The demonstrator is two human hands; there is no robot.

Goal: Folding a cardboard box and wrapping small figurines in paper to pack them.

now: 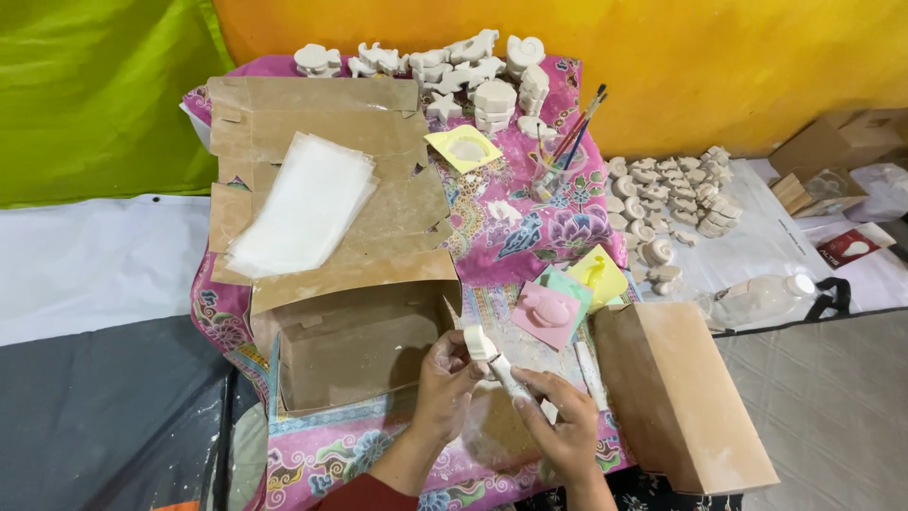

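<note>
The small white plaster piece point(480, 343) sits pinched in the left hand point(445, 378), with a slim white tool point(509, 377) running from it toward 5 o'clock into the right hand point(566, 426), which grips its lower end. The open cardboard box point(355, 355) lies at 9 o'clock on the desk point(501, 227).

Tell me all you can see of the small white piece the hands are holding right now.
The small white piece looks like unpainted plaster: matt, chalky, blocky, with rounded edges; its exact figure is too small to tell. It is held tilted above the patterned cloth, just in front of the open cardboard box. The left hand pinches it from the left in a fingertip grip. The right hand holds a slim white tool whose upper end meets the piece's underside.
</note>
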